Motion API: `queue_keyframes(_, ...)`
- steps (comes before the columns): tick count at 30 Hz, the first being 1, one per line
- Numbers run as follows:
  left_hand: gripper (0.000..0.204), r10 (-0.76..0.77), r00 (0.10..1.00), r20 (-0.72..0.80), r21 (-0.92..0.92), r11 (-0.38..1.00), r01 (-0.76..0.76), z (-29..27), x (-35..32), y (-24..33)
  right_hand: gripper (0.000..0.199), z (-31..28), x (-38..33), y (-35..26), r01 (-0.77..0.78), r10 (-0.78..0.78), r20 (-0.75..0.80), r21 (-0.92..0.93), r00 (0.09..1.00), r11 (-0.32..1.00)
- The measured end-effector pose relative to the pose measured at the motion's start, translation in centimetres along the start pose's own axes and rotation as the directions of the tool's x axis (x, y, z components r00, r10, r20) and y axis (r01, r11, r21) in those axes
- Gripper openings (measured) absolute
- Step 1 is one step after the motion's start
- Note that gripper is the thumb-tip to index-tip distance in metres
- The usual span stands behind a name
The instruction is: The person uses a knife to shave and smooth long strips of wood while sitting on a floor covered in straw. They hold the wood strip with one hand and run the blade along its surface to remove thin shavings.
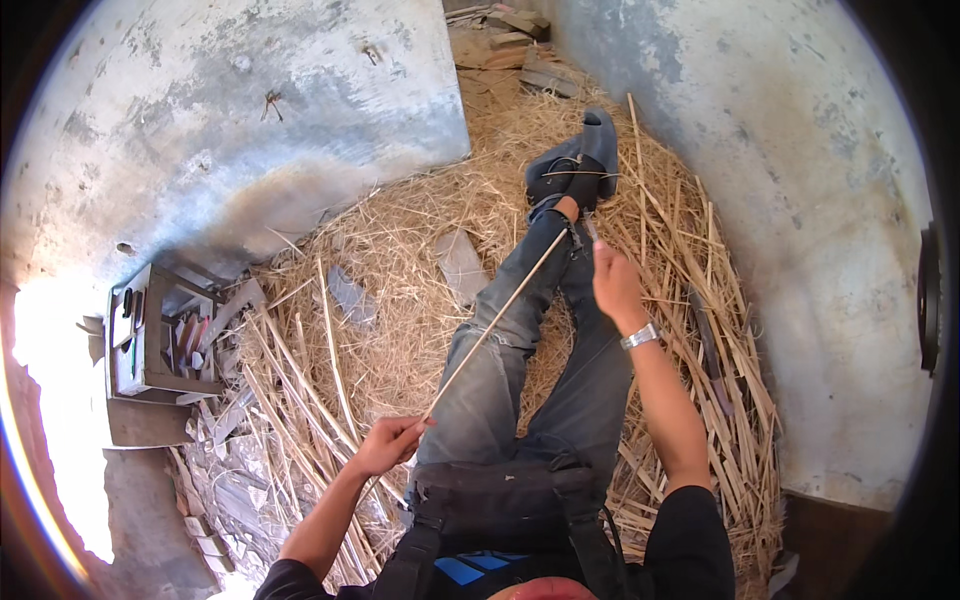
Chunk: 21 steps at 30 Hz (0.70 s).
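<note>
Gripping the near end of a thin reed strip (495, 320) in the left hand (388, 443), low centre; pinching something small, hard to tell what, in the right hand (615, 285) by the ankles; likely risking a snap or a slip off the shoe (575, 165) from overtension.

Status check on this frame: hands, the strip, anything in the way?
Left hand pinching near end of thin cane strip. Right hand gripping far end near the shoes. Strip runs taut over legs; straw around, nothing blocking.

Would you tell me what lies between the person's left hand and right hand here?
In the head view, a thin pale cane strip runs from the left hand toward the right hand, crossing the person's jeans-clad legs.
</note>
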<state>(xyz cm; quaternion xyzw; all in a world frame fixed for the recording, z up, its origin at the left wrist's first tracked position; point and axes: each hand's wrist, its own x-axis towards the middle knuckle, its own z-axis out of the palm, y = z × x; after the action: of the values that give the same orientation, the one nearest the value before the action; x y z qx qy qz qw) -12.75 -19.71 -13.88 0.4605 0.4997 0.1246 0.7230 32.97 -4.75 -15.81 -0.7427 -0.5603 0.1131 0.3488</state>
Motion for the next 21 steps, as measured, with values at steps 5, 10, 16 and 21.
queue_keyframes(5,0.035,-0.014,1.0,0.004,-0.089,0.996,0.015,1.8,4.1,2.0,0.058,3.0,-6.0,-5.1,0.188,-0.109,0.368,-0.186,0.923,0.964)
queue_keyframes(10,0.035,0.013,1.0,0.004,-0.043,0.999,-0.013,0.6,2.9,0.2,0.057,4.2,-8.9,-5.3,0.389,-0.323,0.302,-0.194,0.897,0.901)
queue_keyframes(16,0.034,0.021,0.999,-0.033,0.07,0.997,-0.019,-0.7,1.9,1.0,0.056,4.4,-5.6,-4.9,0.347,-0.265,0.301,-0.264,0.916,0.9)
queue_keyframes(21,0.034,-0.006,1.0,0.006,0.171,0.985,0.005,-4.2,-1.8,-0.9,0.061,2.4,-0.1,4.4,0.031,0.03,0.143,-0.407,0.989,0.913)
